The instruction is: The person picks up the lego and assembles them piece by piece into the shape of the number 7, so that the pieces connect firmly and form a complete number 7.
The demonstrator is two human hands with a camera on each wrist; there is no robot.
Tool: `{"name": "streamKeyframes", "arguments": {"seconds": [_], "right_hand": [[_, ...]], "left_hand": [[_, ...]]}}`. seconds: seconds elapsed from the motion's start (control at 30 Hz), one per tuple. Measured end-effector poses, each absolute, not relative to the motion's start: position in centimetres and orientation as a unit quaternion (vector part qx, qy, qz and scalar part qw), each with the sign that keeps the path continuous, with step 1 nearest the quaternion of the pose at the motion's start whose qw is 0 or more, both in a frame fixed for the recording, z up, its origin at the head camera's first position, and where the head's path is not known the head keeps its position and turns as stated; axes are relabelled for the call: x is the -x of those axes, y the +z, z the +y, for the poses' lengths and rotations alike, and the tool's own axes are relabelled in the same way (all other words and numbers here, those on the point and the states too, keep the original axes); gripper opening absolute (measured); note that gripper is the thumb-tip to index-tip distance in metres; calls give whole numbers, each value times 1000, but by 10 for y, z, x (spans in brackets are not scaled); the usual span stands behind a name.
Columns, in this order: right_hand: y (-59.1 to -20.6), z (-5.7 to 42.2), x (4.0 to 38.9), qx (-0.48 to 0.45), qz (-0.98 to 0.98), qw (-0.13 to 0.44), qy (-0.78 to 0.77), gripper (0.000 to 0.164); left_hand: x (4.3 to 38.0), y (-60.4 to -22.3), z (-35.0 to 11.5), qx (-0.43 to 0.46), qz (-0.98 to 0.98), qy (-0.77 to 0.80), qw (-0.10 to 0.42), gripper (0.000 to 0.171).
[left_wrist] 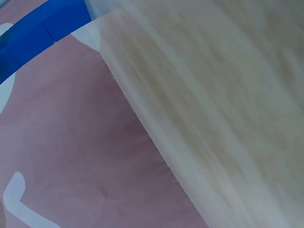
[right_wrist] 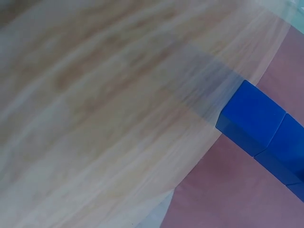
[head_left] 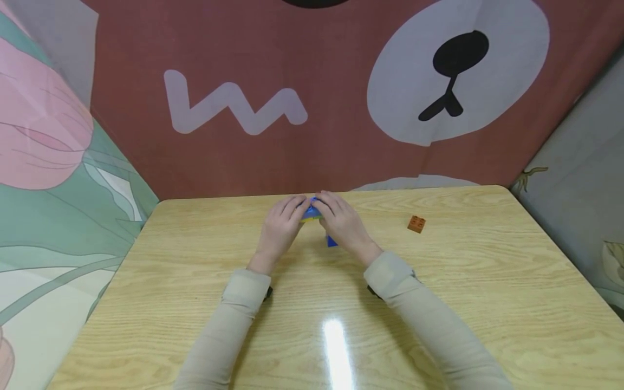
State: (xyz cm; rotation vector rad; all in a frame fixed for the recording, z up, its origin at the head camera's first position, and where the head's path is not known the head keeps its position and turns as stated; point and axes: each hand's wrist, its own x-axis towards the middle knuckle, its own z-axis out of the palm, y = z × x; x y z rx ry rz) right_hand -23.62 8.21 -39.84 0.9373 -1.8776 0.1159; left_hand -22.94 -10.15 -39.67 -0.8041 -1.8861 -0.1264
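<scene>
Far back on the table, both hands meet over a small stack of toy building bricks [head_left: 313, 210], blue on top with a yellow-green layer below. The left hand [head_left: 280, 227] grips its left side with curled fingers; the right hand [head_left: 345, 223] holds the right side, and the fingers cover much of it. Beneath the right hand, the foot of a blue brick column [head_left: 332, 241] shows on the table. The right wrist view shows several blue bricks [right_wrist: 254, 116] joined in a row that rises from the tabletop. Blue bricks [left_wrist: 45, 35] also cross the left wrist view's upper left corner. Neither wrist view shows a hand.
An orange brick [head_left: 416, 223] lies on the wooden table [head_left: 170, 281] to the right of the hands. A reddish-brown printed cloth [head_left: 292, 157] hangs behind the table's back edge. Patterned cloths flank both sides.
</scene>
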Motion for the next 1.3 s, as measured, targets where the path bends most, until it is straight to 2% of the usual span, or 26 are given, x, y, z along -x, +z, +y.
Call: {"name": "streamKeyframes", "arguments": {"seconds": [0.13, 0.47, 0.83, 1.3], "right_hand": [[-398, 83, 236, -390, -775, 494, 57, 62], [-399, 84, 239, -401, -767, 497, 65, 56], [-399, 85, 240, -409, -754, 505, 92, 52], [-403, 86, 242, -418, -740, 519, 88, 53]], "left_hand": [[230, -396, -100, 331, -784, -63, 522, 45], [231, -396, -102, 326, -790, -55, 516, 48], [231, -397, -102, 331, -789, -68, 513, 43], [231, -398, -105, 339, -779, -62, 524, 45]]}}
